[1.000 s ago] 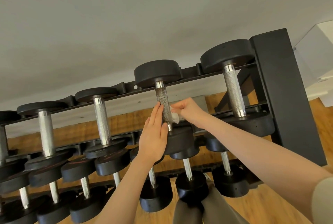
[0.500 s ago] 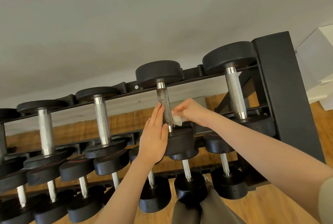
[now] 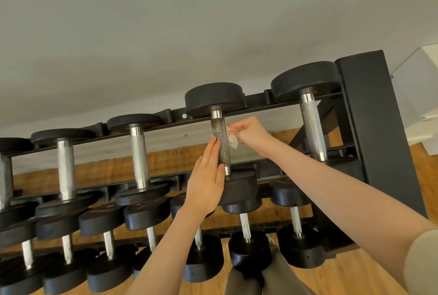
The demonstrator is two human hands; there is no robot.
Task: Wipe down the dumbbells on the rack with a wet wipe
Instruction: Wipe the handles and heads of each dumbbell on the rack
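Pinching a small white wet wipe (image 3: 231,138), the right hand (image 3: 251,134) holds it against the right side of a dark, rough handle (image 3: 220,143). That handle belongs to the dumbbell (image 3: 214,99) on the top row of the black rack (image 3: 369,128), second from the rack's tall right post. The wipe touches the upper part of the handle, and a bit of it hangs down below the fingers.

The left hand (image 3: 206,185) is flat, with straight fingers (image 3: 213,150) laid along the left side of the same handle. Its palm is next to the dumbbell's near black end, and it grips nothing.

Just right of this dumbbell, beside the post, sits a bigger one with a shiny silver handle (image 3: 312,126). To the left, more dumbbells (image 3: 139,152) line the top row. Lower rows hold smaller ones (image 3: 246,237). A wooden floor (image 3: 355,275) shows under the rack, and a grey wall (image 3: 166,34) is behind it.
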